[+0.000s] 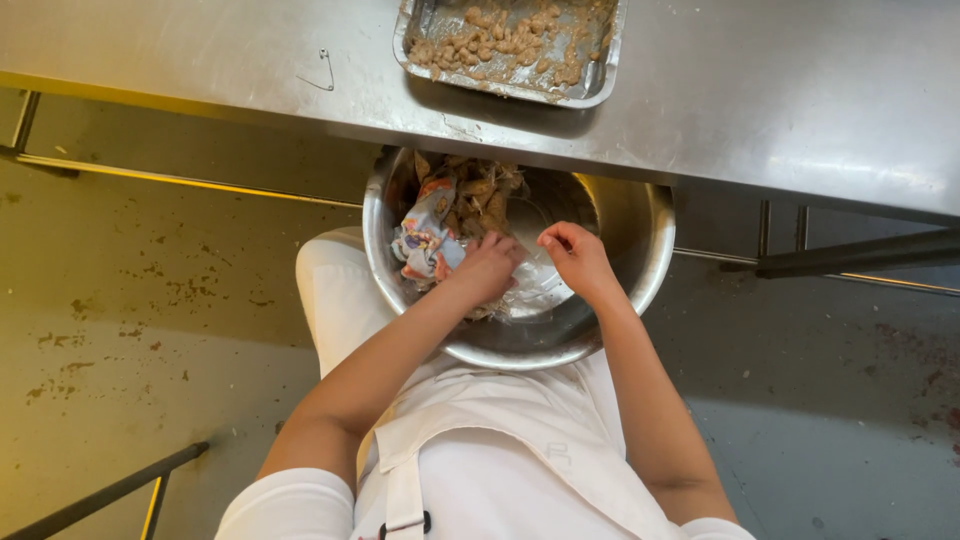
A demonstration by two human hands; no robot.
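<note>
**poster1:** Both hands are down inside the big round stainless-steel bowl [640, 250] that sits on the person's lap, tucked under the edge of the steel counter [780, 100]. Left hand [487, 268] is curled shut, pinching the crinkly clear plastic bag [535, 285] right beside it. Right hand [577, 258] has fingers bent, pinching the same bag's other edge.

**poster2:** Yep, the bag lies between and under both hands, shiny and crumpled. Behind the left hand there's a patterned pale wrapper [425, 235] and brownish shell scraps [475, 195]. Up on the counter, the rectangular metal tray [600, 75] holds small pale-brown peeled pieces [505, 40].
</note>
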